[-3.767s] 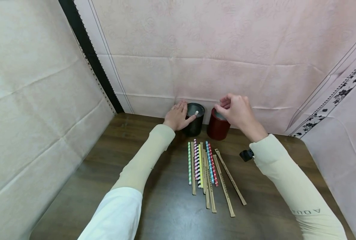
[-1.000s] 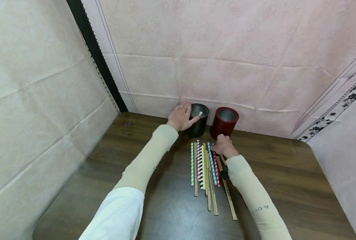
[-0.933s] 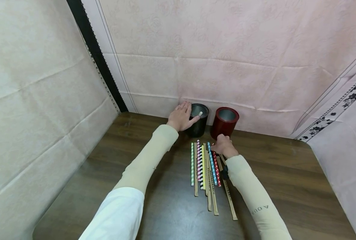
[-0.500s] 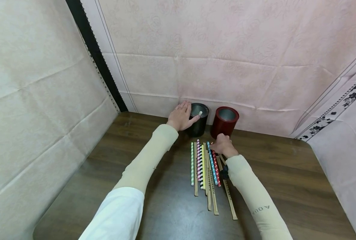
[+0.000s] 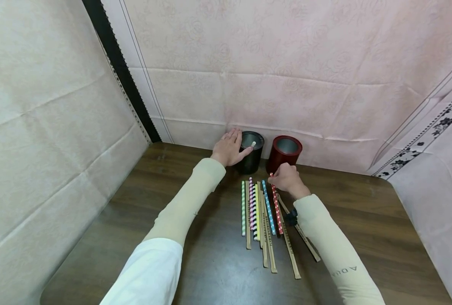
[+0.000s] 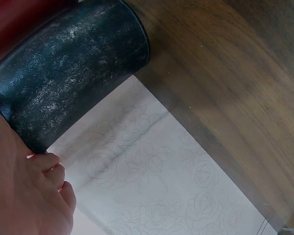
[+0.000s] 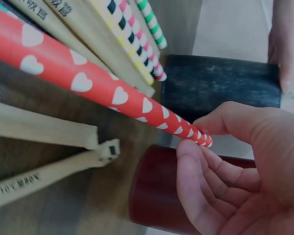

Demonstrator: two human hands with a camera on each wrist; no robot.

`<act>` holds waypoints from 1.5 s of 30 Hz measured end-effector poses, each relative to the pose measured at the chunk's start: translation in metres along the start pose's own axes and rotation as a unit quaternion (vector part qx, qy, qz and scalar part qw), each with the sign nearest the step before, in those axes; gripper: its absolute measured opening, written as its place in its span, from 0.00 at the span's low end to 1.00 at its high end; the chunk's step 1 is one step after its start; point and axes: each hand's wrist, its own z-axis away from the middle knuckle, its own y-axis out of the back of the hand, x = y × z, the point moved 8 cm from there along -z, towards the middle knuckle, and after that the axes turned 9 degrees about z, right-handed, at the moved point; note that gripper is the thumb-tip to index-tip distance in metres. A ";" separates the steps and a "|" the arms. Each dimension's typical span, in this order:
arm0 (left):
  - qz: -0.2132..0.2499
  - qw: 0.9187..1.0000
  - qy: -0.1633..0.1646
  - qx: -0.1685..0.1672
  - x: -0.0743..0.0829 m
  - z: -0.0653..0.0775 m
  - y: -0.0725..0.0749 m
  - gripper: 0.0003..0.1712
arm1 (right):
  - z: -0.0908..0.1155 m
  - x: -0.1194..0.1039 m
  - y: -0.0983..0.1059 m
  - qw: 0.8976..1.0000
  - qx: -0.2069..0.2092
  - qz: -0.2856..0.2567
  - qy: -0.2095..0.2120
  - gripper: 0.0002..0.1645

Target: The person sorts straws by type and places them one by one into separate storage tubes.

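Observation:
My right hand (image 5: 289, 180) pinches the far end of a red paper straw with white hearts (image 7: 120, 95) between thumb and forefinger; the straw's upper end is raised off the table. Just beyond that hand stands a dark red cup (image 5: 284, 154), with nothing visible inside. My left hand (image 5: 228, 148) rests with straight fingers against the side of a black cup (image 5: 250, 159), its thumb near the rim. A pale straw tip (image 5: 253, 144) shows in the black cup. Beside the right hand lie a blue dotted straw (image 5: 269, 207) and several paper-wrapped straws (image 5: 288, 243).
Further left in the row lie a green striped straw (image 5: 243, 207), a pink striped straw (image 5: 251, 203) and a yellow straw (image 5: 258, 212). The wooden table (image 5: 142, 203) ends at a pale cloth wall (image 5: 271, 97) behind both cups.
My right hand first left the red cup and came down to the straws. It now has the red heart straw and lifts its far end slightly. The left hand stays at the black cup.

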 end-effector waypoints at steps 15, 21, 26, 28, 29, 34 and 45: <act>0.004 1.000 -0.001 0.004 -0.001 -0.002 -0.001 0.54 | 0.027 -0.025 0.059 0.992 0.107 -0.012 0.067 0.10; 0.007 1.000 0.001 0.002 -0.001 0.000 -0.002 0.54 | 0.038 -0.036 0.077 0.986 0.142 -0.032 0.085 0.10; 0.006 1.000 0.003 0.004 -0.001 0.000 -0.002 0.55 | 0.042 -0.046 0.094 0.977 0.187 -0.040 0.099 0.10; 0.005 1.000 0.005 0.006 -0.001 0.000 -0.002 0.55 | 0.044 -0.050 0.101 0.972 0.205 -0.049 0.107 0.09; 0.006 1.000 0.005 0.006 -0.001 0.000 -0.001 0.55 | 0.044 -0.052 0.104 0.969 0.214 -0.055 0.110 0.09; 0.002 1.000 0.006 0.007 0.000 -0.001 0.000 0.54 | 0.047 -0.059 0.118 0.953 0.260 -0.086 0.128 0.09; 0.003 1.000 0.000 0.006 0.001 0.001 0.001 0.54 | 0.067 -0.073 0.157 0.891 0.376 -0.165 0.193 0.09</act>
